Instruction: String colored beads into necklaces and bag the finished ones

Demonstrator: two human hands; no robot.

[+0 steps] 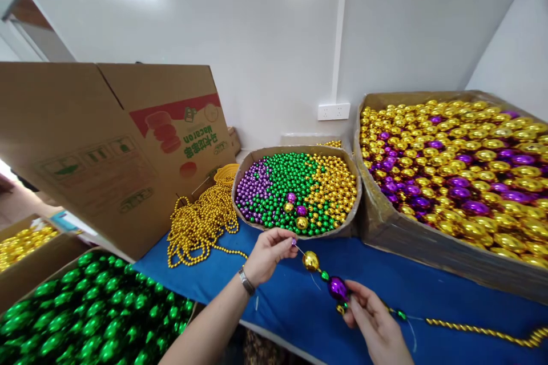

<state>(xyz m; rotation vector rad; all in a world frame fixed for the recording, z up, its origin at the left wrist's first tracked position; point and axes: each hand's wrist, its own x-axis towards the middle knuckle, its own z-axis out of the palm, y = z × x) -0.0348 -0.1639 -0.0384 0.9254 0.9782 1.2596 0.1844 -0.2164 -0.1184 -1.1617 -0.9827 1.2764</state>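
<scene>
Above the blue-covered counter (295,302), a beaded strand (310,261) is gripped at its large purple bead (338,288) by the right hand (372,319); a small purple bead (294,242) is pinched by the left hand (268,254). Space beyond is crowded by a mixed-bead tray (358,185), gold chains (203,225) and a bead-filled box (385,229).

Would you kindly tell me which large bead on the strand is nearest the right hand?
The large purple bead, beside the right hand; the large gold bead sits nearer the left hand.
</scene>
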